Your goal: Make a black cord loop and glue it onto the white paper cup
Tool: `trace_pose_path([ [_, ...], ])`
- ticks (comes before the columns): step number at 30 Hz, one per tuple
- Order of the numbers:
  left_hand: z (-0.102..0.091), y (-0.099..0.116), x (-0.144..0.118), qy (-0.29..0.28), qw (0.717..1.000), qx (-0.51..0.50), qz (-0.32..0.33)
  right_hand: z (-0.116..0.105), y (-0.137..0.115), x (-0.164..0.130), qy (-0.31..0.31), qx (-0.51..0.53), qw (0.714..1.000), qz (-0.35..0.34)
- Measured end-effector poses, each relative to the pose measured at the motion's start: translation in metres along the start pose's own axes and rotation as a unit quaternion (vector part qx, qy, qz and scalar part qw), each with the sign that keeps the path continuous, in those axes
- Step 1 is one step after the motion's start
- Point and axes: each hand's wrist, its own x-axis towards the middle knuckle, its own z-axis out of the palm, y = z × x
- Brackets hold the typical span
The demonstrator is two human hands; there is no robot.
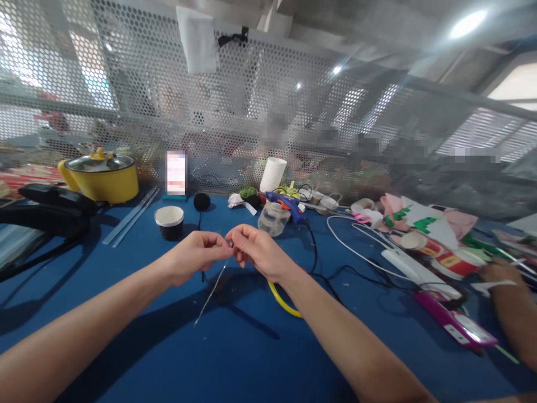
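- While my left hand [195, 254] and right hand [257, 252] pinch the thin wire [212, 294] together over the blue table [235, 358], fingertips closed.
- Wire's tail hangs loose, unworked, I judge.

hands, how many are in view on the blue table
3: the left hand and right hand meet at centre, pinching a thin thread; another person's hand rests at the right edge. More may be out of frame.

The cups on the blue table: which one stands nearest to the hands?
The dark paper cup with the white rim, just beyond the left hand. The clear plastic cup by the glue gun stands farther back.
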Motion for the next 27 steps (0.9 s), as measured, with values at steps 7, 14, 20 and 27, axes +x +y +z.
trace_pose_path([
  [7,0.001,-0.003,0.000,0.011,0.999,0.030,0.026,0.003,0.001,0.000,0.033,-0.042,0.998,-0.016],
  [14,-0.003,-0.004,0.005,0.060,0.996,-0.051,0.049,0.006,0.004,0.001,-0.014,0.046,0.998,0.045],
  [20,-0.001,-0.006,0.005,0.067,0.989,-0.120,0.058,0.013,0.005,-0.004,-0.036,0.088,0.994,0.052],
  [27,-0.001,-0.003,0.001,0.042,0.992,-0.098,0.073,0.001,-0.002,-0.002,0.014,-0.030,0.999,-0.026],
])
